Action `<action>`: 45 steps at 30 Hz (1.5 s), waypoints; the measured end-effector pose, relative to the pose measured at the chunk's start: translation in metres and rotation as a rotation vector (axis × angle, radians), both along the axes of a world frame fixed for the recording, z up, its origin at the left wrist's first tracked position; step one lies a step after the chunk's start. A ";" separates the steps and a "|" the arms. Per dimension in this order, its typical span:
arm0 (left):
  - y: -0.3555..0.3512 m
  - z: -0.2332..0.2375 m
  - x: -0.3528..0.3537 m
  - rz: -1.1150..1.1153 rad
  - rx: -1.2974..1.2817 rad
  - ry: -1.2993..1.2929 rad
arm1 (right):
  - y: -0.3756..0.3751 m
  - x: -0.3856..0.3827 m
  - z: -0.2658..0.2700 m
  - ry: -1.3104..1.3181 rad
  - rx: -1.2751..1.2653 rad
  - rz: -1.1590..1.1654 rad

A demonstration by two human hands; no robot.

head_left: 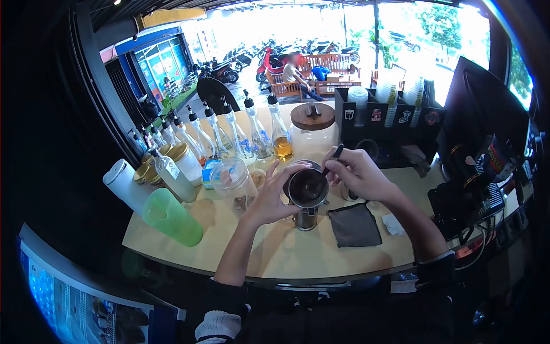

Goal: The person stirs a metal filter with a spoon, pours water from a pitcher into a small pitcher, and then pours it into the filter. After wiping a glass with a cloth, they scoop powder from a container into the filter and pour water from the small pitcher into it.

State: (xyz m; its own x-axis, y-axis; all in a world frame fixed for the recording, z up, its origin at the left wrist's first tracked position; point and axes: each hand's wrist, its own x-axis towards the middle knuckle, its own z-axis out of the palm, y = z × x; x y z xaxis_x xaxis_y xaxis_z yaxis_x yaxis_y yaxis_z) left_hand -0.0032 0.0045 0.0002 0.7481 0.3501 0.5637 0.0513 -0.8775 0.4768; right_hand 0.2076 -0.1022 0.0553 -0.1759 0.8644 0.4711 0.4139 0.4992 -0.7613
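My left hand (274, 196) is wrapped around the side of a round metal cup (294, 198) with a dark inside. Between the fingers of my right hand (360, 174) is a thin black-handled stirrer (338, 152), its lower end down in the cup. Under the cup, a shiny metal vessel (306, 222) stands on the counter. Just left of my left hand is a clear plastic jar (232, 180) with brown pieces at its bottom. A folded dark grey cloth (354, 225) lies below my right hand, with a crumpled white tissue (392, 224) beside it.
A row of pump bottles (260, 137) lines the back left of the wooden counter (263, 246). The green pitcher (172, 218) stands at the left edge. Behind my hands is a wood-lidded white canister (315, 137); a black cup holder (372, 117) is at back right.
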 end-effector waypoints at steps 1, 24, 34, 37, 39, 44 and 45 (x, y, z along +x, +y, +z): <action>-0.001 0.000 0.000 0.008 -0.008 0.004 | 0.001 0.000 0.002 0.027 0.010 -0.016; 0.001 -0.003 -0.003 0.020 -0.052 -0.018 | -0.002 -0.008 0.000 0.019 0.069 0.015; 0.003 -0.001 -0.003 0.009 -0.013 -0.011 | 0.001 -0.011 0.008 0.007 -0.014 0.014; 0.001 0.002 -0.003 0.015 -0.026 0.009 | 0.007 -0.008 0.013 -0.127 0.073 -0.067; 0.001 0.003 -0.003 0.012 -0.026 0.009 | 0.011 -0.007 0.012 -0.105 0.000 -0.023; 0.000 0.004 -0.003 0.011 0.004 0.006 | 0.014 -0.010 0.018 -0.139 -0.009 -0.084; 0.000 0.004 -0.003 0.012 0.005 0.006 | 0.014 -0.011 0.017 -0.134 -0.004 -0.069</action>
